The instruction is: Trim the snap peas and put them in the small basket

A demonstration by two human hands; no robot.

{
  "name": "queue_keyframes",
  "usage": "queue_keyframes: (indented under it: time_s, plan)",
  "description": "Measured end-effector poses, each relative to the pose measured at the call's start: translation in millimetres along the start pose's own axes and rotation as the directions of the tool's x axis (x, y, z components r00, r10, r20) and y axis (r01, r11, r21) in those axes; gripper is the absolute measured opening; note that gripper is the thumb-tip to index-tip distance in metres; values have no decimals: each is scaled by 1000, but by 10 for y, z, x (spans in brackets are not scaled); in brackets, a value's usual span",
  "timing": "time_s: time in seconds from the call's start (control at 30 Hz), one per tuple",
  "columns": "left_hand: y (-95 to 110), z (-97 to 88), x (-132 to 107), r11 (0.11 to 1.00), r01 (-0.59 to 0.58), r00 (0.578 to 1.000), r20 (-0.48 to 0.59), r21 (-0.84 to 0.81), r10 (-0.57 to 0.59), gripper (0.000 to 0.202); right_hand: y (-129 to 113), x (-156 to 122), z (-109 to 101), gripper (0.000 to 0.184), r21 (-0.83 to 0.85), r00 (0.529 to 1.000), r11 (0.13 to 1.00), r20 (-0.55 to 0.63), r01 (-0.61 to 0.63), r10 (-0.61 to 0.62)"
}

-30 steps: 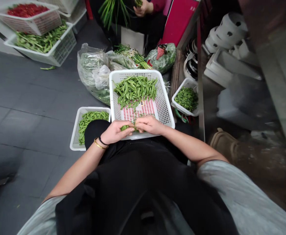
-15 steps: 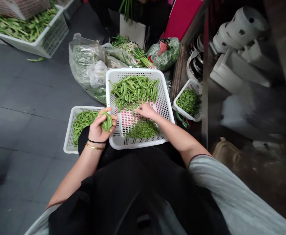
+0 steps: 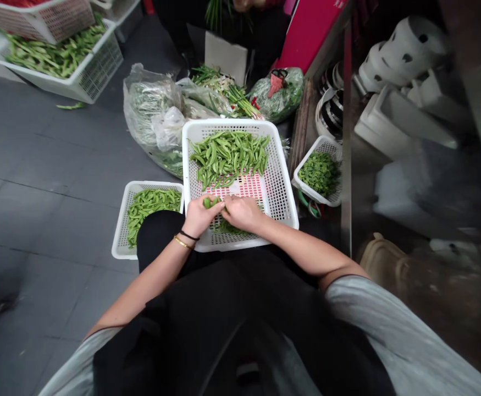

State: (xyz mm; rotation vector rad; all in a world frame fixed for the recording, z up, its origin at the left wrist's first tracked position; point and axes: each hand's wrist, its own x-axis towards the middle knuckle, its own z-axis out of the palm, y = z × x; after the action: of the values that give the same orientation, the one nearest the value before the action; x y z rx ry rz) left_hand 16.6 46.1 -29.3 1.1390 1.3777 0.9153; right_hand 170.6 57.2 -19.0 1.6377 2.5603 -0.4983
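My left hand (image 3: 201, 215) is closed around a few green pea pods (image 3: 211, 203), which show between its thumb and fingers. My right hand (image 3: 243, 212) meets it fingertip to fingertip, pinching what looks like the end of a pea pod; the fingers mostly hide it. Both hands are over a white perforated basket (image 3: 286, 190) on my lap. A heap of whole pea pods (image 3: 232, 154) fills its far half. Under my hands lies a small pile of thin green trimmings (image 3: 232, 227), partly covered by them.
Left of my knee is a white basket (image 3: 119, 231) of pods. Bagged greens (image 3: 151, 102) and spring onions (image 3: 240, 99) lie ahead, before another person's dark-clothed legs (image 3: 178, 33). A basket of leafy greens (image 3: 319, 173) stands right, beside a metal shelf edge (image 3: 346, 165).
My right hand has come back from the pod heap toward me. My left hand has moved right, over the basket, and the two now meet. The view has shifted slightly.
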Motion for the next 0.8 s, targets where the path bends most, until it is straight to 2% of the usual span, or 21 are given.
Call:
queue_keyframes:
  time_s: [0.1,0.2,0.27,0.33,0.47,0.53,0.6,0.67,0.7,0.77,0.8]
  plan:
    - [55,-23,-56,999,-33,996,85,-29,36,27,39,-144,-139,31,232,991,964,-60,128,-117]
    - [139,-104,-133,997,-1,965,261,-76,21,26,185,-168,-294,23,514,955,806,-205,293,-216]
    - [191,-115,-179,988,57,929,370,-145,1,24,222,-171,-371,17,561,921,732,-279,386,-272]
    - [230,-59,-217,956,125,917,398,-265,-10,25,178,-179,-399,18,510,897,743,-318,434,-305]
    - [263,156,-266,840,223,942,332,-495,-55,29,48,-220,-315,25,232,876,921,-446,313,-185]
    - [261,207,-271,810,238,958,265,-536,-107,31,102,-269,-274,29,151,860,953,-485,262,-160]
    - [250,176,-261,845,152,988,103,-512,-116,30,262,-341,-281,29,173,857,956,-501,238,-123]
    - [237,93,-245,907,7,996,-74,-422,-42,26,458,-418,-331,28,251,880,952,-474,175,-37]
    - [230,52,-238,929,-60,991,-130,-364,13,24,534,-449,-360,26,294,897,946,-442,139,5]
    - [221,3,-235,954,-142,983,-155,-264,104,21,592,-480,-403,24,369,932,924,-360,103,40]
    - [219,-3,-239,961,-162,981,-142,-225,132,20,568,-476,-408,28,390,948,914,-319,115,17]
